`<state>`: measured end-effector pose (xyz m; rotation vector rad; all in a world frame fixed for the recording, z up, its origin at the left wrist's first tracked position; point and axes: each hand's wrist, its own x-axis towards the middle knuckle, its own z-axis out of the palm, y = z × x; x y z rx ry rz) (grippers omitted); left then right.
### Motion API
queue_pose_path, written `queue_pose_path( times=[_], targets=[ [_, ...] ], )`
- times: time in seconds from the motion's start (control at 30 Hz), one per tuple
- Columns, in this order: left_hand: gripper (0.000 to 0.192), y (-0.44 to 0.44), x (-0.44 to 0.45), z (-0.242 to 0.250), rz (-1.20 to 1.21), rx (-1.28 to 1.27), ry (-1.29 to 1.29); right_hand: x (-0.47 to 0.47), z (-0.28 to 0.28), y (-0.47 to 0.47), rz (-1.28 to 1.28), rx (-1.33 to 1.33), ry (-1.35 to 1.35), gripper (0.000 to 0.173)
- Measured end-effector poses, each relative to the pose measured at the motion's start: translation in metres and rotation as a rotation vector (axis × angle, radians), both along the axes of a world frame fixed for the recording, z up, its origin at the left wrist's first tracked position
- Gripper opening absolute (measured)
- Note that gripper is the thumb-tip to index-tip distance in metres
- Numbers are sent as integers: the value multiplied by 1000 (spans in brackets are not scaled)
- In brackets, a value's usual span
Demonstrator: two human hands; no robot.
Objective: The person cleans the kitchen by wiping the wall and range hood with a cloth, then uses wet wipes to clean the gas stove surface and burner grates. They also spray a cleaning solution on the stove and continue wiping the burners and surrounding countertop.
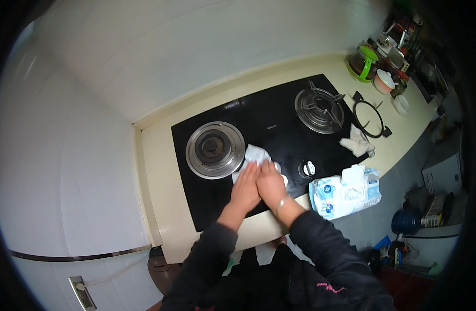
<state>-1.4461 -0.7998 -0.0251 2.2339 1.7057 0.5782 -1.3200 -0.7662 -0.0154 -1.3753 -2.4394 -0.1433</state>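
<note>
A white wipe [257, 154] lies on the black glass gas cooktop [263, 110], beside the left burner [212, 149]. My left hand [245, 186] presses on the wipe with its fingers stretched forward. Close against it, my right hand [270, 180] bends its fingers over the same wipe; its fingertips are hidden. The left burner has no pan support on it. White control knob [309, 168] stands right of my hands, and another is partly covered by the right hand. A metal pan support sits on the right burner [319, 110].
An opened pack of kitchen wipes [345, 193] rests at the counter's front edge. A crumpled white cloth [357, 142] lies at the cooktop's right corner, near a loose black pan support [368, 119]. Further back are a green-lidded glass pot [363, 64] and a white-lidded pot [384, 81].
</note>
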Motion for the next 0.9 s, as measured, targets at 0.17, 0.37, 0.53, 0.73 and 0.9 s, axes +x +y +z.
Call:
queue_pose_path(
  times=[0.17, 0.37, 0.53, 0.73, 0.9],
  targets=[
    [56, -118, -33, 20, 91, -56, -16, -13, 8, -92, 337, -199, 299, 35],
    [61, -104, -66, 19, 204, -67, 75, -68, -5, -52, 242, -332, 283, 31],
    [57, -29, -42, 4, 167, 92, 96, -42, -9, 2, 223, -111, 297, 37],
    [57, 12, -21, 1, 124, 84, 76, -27, -7, 37, 125, -43, 301, 36],
    [61, -39, -49, 3, 88, 21, 78, -49, -16, -14, 89, -320, 380, 42]
  ],
)
